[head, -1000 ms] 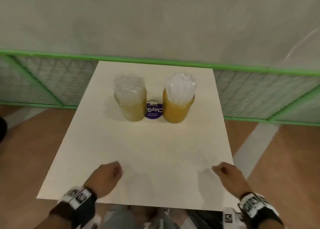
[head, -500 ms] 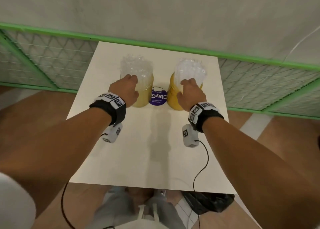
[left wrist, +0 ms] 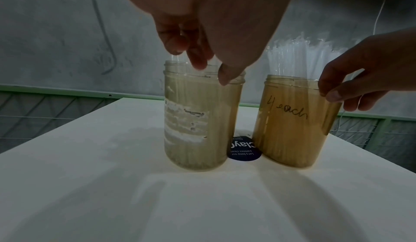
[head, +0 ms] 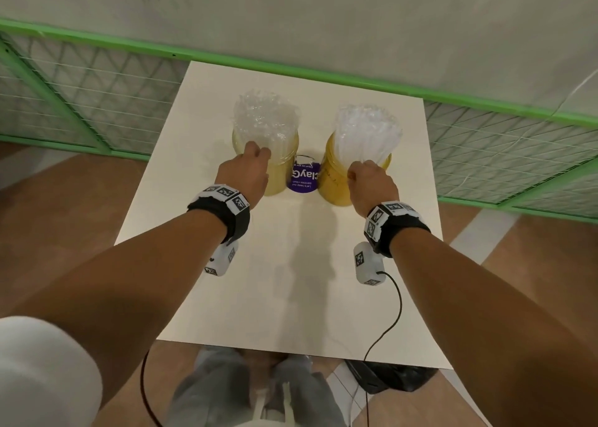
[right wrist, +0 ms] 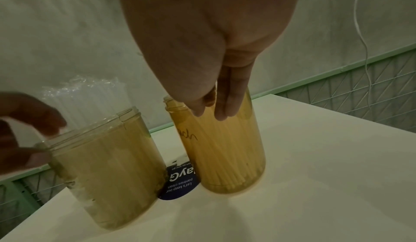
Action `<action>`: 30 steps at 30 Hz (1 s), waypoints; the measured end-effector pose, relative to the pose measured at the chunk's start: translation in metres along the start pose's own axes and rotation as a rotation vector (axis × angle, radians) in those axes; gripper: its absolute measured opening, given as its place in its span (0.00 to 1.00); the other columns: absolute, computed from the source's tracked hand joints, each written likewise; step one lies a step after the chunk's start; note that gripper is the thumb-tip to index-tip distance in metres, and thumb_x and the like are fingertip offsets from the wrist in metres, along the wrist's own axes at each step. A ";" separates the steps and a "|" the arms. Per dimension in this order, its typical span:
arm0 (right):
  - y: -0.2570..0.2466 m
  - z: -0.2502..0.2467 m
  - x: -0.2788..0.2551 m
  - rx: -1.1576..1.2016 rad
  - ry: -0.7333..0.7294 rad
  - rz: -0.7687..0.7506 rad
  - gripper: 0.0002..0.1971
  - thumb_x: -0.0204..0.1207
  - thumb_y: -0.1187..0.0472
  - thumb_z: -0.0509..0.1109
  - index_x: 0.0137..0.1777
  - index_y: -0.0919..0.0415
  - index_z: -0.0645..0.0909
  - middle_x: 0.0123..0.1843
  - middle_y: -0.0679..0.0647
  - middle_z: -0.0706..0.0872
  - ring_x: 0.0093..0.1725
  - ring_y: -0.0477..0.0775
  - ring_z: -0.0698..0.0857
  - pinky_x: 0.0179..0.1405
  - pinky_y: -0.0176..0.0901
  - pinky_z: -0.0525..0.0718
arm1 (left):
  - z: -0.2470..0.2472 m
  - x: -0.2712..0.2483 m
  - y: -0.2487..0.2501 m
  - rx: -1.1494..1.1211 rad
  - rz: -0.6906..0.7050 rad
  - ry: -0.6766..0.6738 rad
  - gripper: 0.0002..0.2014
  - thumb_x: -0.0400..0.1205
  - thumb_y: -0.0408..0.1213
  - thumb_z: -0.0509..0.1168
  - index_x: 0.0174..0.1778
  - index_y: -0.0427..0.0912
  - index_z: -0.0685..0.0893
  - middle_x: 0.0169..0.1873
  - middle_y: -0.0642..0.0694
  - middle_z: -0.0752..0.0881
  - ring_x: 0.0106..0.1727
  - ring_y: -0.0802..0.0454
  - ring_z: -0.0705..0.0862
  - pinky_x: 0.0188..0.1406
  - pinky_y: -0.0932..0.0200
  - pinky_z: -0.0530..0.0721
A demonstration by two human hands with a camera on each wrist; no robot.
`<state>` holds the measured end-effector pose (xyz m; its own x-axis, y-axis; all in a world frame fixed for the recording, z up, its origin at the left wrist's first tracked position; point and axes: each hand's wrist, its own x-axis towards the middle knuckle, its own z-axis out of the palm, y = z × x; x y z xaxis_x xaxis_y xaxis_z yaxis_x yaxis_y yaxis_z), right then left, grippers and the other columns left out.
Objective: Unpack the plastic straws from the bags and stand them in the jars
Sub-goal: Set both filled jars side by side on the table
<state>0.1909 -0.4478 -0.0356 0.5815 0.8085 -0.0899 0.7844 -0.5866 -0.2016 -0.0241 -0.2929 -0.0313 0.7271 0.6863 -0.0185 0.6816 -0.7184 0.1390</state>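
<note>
Head view: hands (head: 246, 171) at jar rims (head: 293, 147)

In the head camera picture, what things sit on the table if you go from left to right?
Left jar of bagged straws → purple round label → right jar of straws.

Head view steep overhead; wrist views close, low; all share jars (head: 326, 181).

Purple round label (head: 303, 181) on white table (head: 291, 281); green mesh fence (head: 81, 80) behind.
</note>
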 end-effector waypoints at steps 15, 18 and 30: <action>-0.068 -0.021 0.084 0.007 0.038 -0.131 0.10 0.88 0.59 0.62 0.62 0.58 0.84 0.59 0.57 0.81 0.53 0.63 0.84 0.44 0.51 0.79 | -0.028 0.077 -0.071 0.102 0.021 0.000 0.09 0.84 0.36 0.67 0.57 0.38 0.77 0.51 0.39 0.79 0.40 0.37 0.84 0.31 0.50 0.74; -0.106 -0.024 0.132 0.017 0.074 -0.153 0.10 0.88 0.60 0.62 0.62 0.59 0.84 0.60 0.58 0.81 0.52 0.63 0.85 0.44 0.50 0.79 | -0.049 0.122 -0.115 0.077 -0.021 0.031 0.10 0.84 0.36 0.66 0.58 0.38 0.77 0.53 0.37 0.78 0.45 0.33 0.85 0.37 0.44 0.81; -0.225 0.019 0.306 -0.035 0.119 -0.208 0.08 0.87 0.64 0.62 0.57 0.61 0.82 0.56 0.58 0.81 0.48 0.63 0.85 0.43 0.54 0.85 | -0.043 0.263 -0.241 0.164 -0.020 0.051 0.08 0.84 0.35 0.66 0.56 0.37 0.77 0.50 0.37 0.80 0.45 0.34 0.85 0.38 0.45 0.80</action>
<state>0.1886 -0.0671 -0.0358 0.4265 0.9021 0.0662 0.8958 -0.4111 -0.1693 -0.0010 0.0661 -0.0267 0.7111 0.7024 0.0309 0.7031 -0.7107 -0.0243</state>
